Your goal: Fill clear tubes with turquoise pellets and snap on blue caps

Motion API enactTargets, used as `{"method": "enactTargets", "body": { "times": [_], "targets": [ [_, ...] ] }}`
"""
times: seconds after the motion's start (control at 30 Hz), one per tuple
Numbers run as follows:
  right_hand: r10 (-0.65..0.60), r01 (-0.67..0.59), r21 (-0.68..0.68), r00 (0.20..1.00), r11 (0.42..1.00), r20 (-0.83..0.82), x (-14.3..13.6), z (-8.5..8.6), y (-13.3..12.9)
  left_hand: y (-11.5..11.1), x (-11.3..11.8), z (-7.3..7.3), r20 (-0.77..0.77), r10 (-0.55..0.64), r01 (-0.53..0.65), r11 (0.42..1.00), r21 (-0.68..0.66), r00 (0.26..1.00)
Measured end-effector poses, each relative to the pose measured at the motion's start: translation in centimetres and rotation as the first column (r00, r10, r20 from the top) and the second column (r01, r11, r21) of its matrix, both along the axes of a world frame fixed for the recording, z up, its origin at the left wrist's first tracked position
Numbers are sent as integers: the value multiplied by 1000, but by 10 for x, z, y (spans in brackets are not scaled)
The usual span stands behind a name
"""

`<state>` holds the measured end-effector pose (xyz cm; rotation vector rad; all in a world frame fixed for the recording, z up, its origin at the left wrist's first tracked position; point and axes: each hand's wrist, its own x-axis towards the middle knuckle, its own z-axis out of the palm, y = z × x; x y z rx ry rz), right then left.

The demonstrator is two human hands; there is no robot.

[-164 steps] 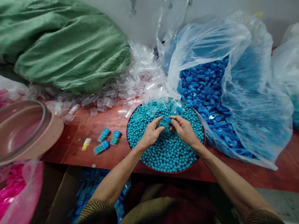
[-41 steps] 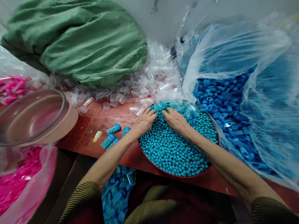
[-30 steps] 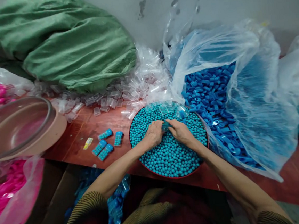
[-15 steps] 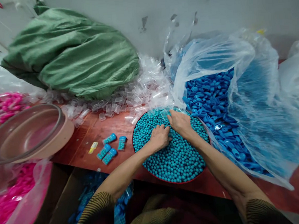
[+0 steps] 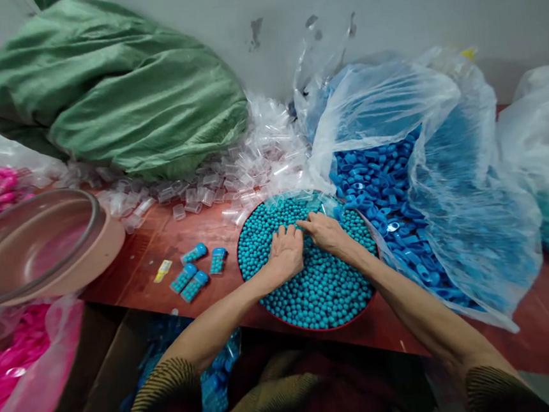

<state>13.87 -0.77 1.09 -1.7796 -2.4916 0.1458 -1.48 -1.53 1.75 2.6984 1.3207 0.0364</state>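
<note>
A round red-rimmed container full of teal beads (image 5: 330, 291) stands on the red-brown table. Over the beads, my left hand (image 5: 287, 251) is closed with its fingertips bent down; what they hold, if anything, is hidden. Just to its right my right hand (image 5: 323, 232) is closed too, its fingertips near those of my left hand, and its grip cannot be made out. Clear plastic containers (image 5: 303, 201) lie on the beads at the back rim. Several small bead-filled bottles with blue caps (image 5: 195, 286) lie left of the container.
Clear empty containers (image 5: 206, 193) are piled behind, below a green sack (image 5: 140, 96). An open plastic bag of blue caps (image 5: 378, 184) is on the right. Basins (image 5: 108, 236) stand at the left, above a bag of pink pieces (image 5: 23, 356). A yellow-and-white piece (image 5: 163, 270) lies near the bottles.
My right hand has drawn back toward me from the rear of the beads, closer to my left hand. The whole view has shifted slightly.
</note>
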Motion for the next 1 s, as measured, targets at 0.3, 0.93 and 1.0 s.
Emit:
{"method": "enactTargets", "body": {
  "times": [0.3, 0.93, 1.0],
  "targets": [
    [-65, 65, -17, 872, 998, -486, -1, -27, -9, 13, 2, -2, 27, 24, -21, 997, -78, 999],
    [226, -229, 259, 973, 938, 41, -48, 10, 63, -3, -22, -11, 81, 71, -75, 996, 44, 994],
    [219, -183, 305, 972, 935, -89, -36, 5, 46, -4, -25, -15, 144, 62, -75, 993, 86, 988]
  ]
}}
